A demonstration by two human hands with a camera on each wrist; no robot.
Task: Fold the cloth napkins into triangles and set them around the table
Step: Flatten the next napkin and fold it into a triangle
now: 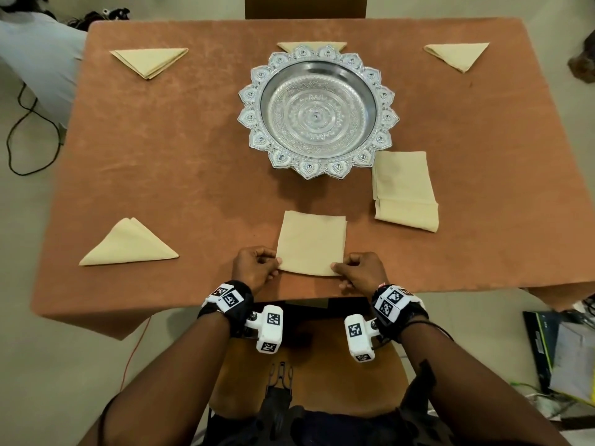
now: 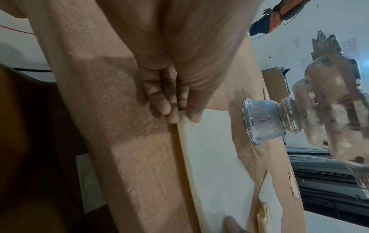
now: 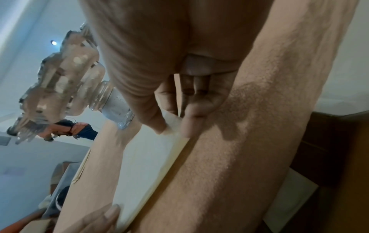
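Both our hands work at the near edge of the table (image 1: pixel 161 156): the left hand (image 1: pixel 254 267) and the right hand (image 1: pixel 360 272) each pinch a near corner of a square-folded napkin (image 1: pixel 312 243) with curled fingers. We count four finished triangles: near left (image 1: pixel 128 244), far left (image 1: pixel 149 61), far right (image 1: pixel 458 54), and one half hidden behind the silver pedestal bowl (image 1: pixel 317 111). We judge this napkin and the folded napkins (image 1: pixel 404 191) beside the bowl remain.
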